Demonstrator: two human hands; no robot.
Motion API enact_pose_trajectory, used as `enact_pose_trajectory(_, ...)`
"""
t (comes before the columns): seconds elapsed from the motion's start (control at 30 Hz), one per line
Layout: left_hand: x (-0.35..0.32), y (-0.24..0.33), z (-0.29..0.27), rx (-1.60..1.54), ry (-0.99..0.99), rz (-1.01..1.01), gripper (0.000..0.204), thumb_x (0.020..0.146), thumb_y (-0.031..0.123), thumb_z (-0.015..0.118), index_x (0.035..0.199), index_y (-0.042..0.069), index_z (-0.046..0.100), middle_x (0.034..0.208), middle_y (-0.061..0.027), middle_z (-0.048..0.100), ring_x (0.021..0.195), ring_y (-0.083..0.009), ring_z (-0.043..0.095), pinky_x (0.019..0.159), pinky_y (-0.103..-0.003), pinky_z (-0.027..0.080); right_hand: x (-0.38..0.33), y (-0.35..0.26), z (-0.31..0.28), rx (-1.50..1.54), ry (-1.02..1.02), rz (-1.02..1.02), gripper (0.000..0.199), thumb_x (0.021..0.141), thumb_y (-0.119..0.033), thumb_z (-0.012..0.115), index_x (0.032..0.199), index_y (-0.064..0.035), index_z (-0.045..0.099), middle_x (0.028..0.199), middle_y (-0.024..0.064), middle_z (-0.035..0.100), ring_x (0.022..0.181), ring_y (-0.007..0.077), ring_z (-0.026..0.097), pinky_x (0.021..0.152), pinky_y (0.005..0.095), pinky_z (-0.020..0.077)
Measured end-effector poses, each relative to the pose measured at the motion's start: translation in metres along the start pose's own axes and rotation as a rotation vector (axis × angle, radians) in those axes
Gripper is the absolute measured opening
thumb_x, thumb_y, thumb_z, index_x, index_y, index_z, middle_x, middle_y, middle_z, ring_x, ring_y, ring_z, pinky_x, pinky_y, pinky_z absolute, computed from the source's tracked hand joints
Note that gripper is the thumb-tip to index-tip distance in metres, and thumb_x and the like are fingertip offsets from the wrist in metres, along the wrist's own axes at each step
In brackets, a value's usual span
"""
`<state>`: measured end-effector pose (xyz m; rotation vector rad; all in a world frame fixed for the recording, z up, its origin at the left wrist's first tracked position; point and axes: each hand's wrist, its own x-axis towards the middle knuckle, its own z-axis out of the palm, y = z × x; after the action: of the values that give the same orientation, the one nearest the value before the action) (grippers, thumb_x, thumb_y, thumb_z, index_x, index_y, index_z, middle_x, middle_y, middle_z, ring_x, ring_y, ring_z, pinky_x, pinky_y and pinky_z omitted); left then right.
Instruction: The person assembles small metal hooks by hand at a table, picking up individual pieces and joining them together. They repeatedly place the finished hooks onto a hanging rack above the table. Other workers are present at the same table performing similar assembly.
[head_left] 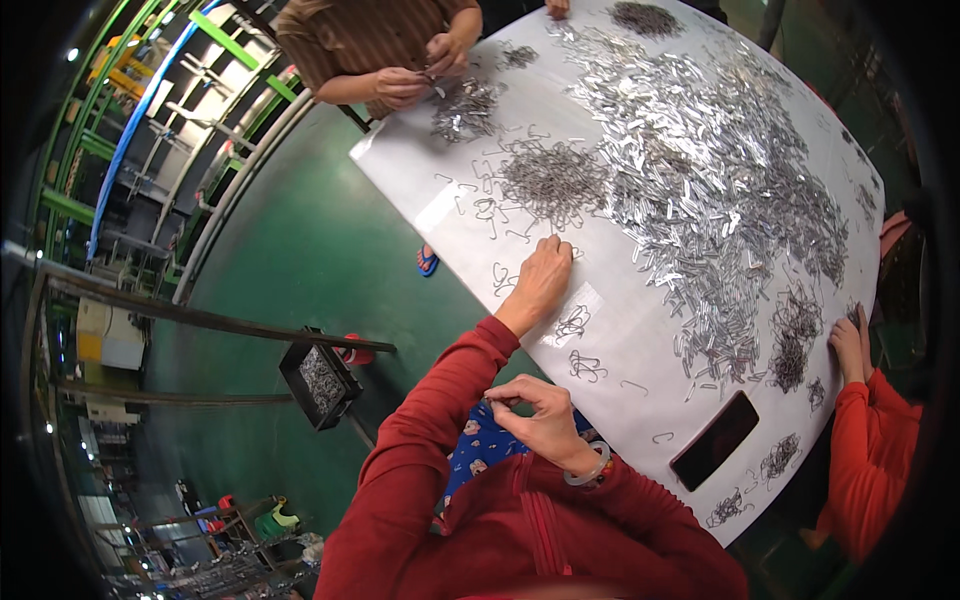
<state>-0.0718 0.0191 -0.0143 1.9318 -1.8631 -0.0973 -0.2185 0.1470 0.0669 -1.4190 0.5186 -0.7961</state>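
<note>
Near the bottom centre of the frame, your right hand [545,412] hangs just off the near edge of the bench [640,340], above your lap, with thumb and forefinger pressed together on a small wire hook [497,402]. The piece is tiny, so this is a guess: its long axis seems to run roughly left to right across the frame, free end pointing left. With nothing under it but your lap and the green floor [300,260], a loosened pinch could let it drop out of reach.

Higher, at mid-frame, your left hand [541,277] rests on the bench, fingers curled down and close together, fingertips at the lower fringe of the dark tangle of wire hooks [552,180]. Those hooks interlock, so dragging one out could pull a clump along and scatter the loose ones [585,366] lying by your wrist.

Beyond, a broad heap of bright metal clips [710,180] fills the upper right. A dark phone [714,440] lies near the bench's lower right edge. At the top, another person's hands [420,70] work a small pile.
</note>
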Motion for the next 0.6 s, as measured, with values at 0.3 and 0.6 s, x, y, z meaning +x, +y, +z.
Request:
enact_pose_trajectory(0.3,-0.119,0.045,-0.155,-0.833,0.221,-0.333,0.006,0.088,0.001,0.063,0.092,-0.003,0.064,0.085,-0.0090,0.067,0.081,-0.0127,0.063,0.074,-0.027,0.052,-0.005,-0.008,0.006,0.142,0.067,0.061,0.014,0.080,0.007,0.066,0.093,0.0024,0.070,0.084,0.0073,0.068,0.075,0.0110,0.066,0.070,0.0232,0.0527)
enact_pose_trajectory(0.6,-0.186,0.088,-0.160,-0.432,0.618,-0.124,0.015,0.078,-0.003,0.067,0.092,0.001,0.063,0.103,-0.0126,0.063,0.096,-0.0307,0.059,0.084,-0.038,0.048,-0.008,-0.019,0.013,0.139,0.099,0.026,0.017,0.083,0.009,0.065,0.099,0.0052,0.068,0.089,0.0057,0.068,0.080,0.0102,0.064,0.071,0.0212,0.0518)
